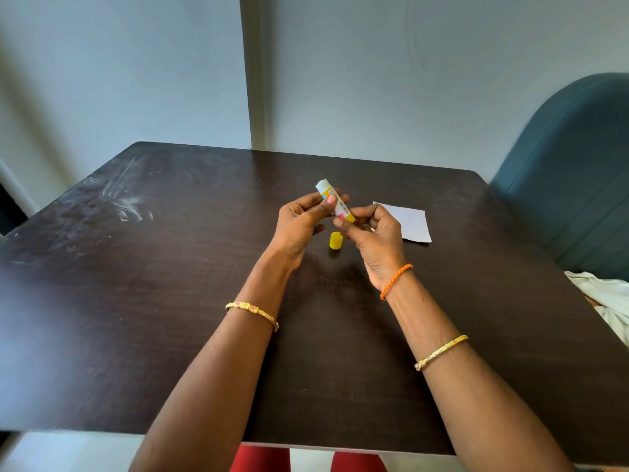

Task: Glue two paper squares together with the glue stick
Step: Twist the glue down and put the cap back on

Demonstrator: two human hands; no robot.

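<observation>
Glue stick: I see the glue stick [335, 201] held up above the tabletop [170, 301] between both hands, tilted, its white end pointing up and away from me.
Label: I can make out a barcode and blocks of yellow, blue and pink on the tube; the print is too small for me to read any brand.
Left hand: my view shows the left hand [303, 223] gripping the upper part of the tube, thumb pressed across the label and fingers [342, 198] curled behind it.
Right hand: the right hand [371, 236] pinches the yellow lower end of the tube with thumb and fingertips, the other fingers curled loosely.
Cap: a yellow cap [335, 240] stands on the tabletop just below the fingers of both hands, off the tube.
Paper: white paper [410, 221] lies flat on the tabletop just beyond the right hand's fingers, partly hidden by them; I cannot tell whether it is one sheet or two stacked.
Wrists: an orange cord bracelet [396, 281] circles the right wrist, with gold bangles further up both forearms.
Surroundings: a teal chair [571, 172] stands well to the right of the fingers, white cloth [606, 301] beside it.
</observation>
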